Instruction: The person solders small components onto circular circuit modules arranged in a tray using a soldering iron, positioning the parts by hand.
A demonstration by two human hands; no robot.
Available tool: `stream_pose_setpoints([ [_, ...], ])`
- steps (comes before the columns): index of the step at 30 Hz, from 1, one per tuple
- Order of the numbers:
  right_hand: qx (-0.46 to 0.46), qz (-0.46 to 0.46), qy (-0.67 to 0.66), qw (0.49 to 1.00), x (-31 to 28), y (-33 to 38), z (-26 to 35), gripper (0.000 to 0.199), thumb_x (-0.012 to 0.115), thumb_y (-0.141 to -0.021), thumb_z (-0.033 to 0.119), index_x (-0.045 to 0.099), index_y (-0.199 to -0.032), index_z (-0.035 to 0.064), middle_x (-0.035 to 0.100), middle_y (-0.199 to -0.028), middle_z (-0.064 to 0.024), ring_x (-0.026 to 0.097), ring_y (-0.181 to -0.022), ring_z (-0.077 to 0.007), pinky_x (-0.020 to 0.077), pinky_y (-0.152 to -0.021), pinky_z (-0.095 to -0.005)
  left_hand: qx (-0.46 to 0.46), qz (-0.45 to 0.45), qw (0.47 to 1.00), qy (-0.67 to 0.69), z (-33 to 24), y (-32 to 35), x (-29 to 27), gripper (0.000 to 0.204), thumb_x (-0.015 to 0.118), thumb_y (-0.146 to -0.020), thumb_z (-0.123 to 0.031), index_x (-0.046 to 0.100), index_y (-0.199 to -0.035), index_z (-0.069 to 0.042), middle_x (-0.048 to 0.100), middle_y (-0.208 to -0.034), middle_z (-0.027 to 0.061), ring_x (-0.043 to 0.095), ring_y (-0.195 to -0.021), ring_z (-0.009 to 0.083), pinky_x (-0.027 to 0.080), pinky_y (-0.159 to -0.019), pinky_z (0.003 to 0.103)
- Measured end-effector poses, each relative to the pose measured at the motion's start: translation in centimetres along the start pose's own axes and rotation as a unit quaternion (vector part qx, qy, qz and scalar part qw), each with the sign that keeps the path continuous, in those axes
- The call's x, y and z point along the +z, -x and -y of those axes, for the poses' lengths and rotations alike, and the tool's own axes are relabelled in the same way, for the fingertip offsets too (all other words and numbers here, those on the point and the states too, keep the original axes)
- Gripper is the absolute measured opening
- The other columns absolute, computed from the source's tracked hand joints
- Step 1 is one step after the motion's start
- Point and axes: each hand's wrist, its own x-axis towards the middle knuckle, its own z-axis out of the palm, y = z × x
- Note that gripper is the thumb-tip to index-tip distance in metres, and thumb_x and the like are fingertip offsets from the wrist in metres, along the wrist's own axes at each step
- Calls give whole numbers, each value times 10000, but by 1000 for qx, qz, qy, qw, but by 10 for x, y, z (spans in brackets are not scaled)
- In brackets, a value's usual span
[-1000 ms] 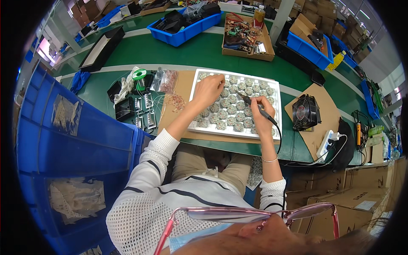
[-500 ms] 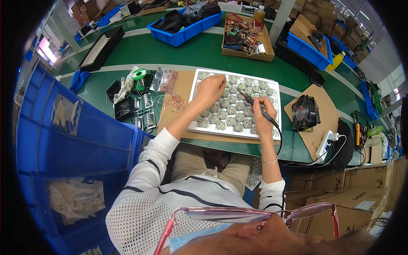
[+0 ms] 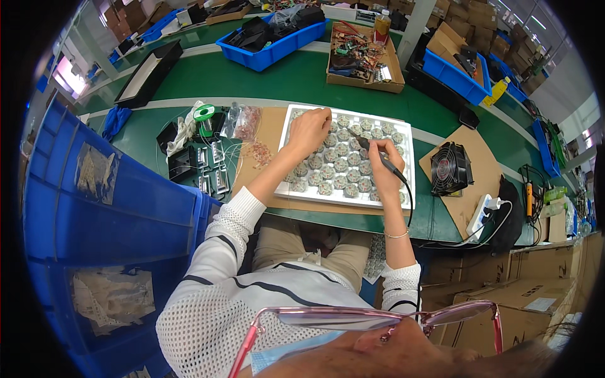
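Observation:
A white foam tray point(image 3: 406, 165) lies in front of me, holding rows of small round grey-green circuit parts point(image 3: 341, 165). Over its far left area is my left hand point(image 3: 310, 132), fingers closed together at the parts; whatever they pinch is too small to make out. My right hand point(image 3: 386, 167) grips a soldering iron point(image 3: 362, 142) with a black handle, like a pen. The iron's tip points left and away, over the far middle of the tray, close to the parts. Its black cable hangs from the handle past my wrist.
Left of the tray are a green solder spool point(image 3: 203, 113), small red parts point(image 3: 259, 153) and metal-framed pieces point(image 3: 218, 165). A black fan point(image 3: 450, 169) and white power strip point(image 3: 480, 216) stand right. Beyond are a blue bin point(image 3: 271, 55) and cardboard box point(image 3: 365, 80). Blue crates point(image 3: 120, 208) rise at left.
The whole view has shifted very slightly. My right hand with the soldering iron has moved slightly left and away over the tray; my left hand stays at nearly the same spot.

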Motion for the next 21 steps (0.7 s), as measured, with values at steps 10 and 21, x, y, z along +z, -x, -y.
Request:
stream_pose_setpoints([
  [10, 3, 18, 2, 1000, 2, -1, 0, 135, 675, -931, 141, 676, -917, 6, 720, -812, -99, 667, -757, -168, 496, -722, -304, 23, -11, 1000, 6, 3, 0, 4, 77, 628, -896, -124, 628, -916, -50, 693, -864, 130, 656, -817, 363, 508, -685, 482],
  [21, -8, 21, 5, 1000, 1, -1, -5, 135, 674, -934, 147, 678, -916, 13, 720, -805, -100, 670, -740, -178, 495, -697, -310, 13, -6, 1000, 7, 3, -1, 5, 101, 629, -908, -146, 628, -927, -47, 688, -867, 143, 653, -839, 365, 498, -699, 474],
])
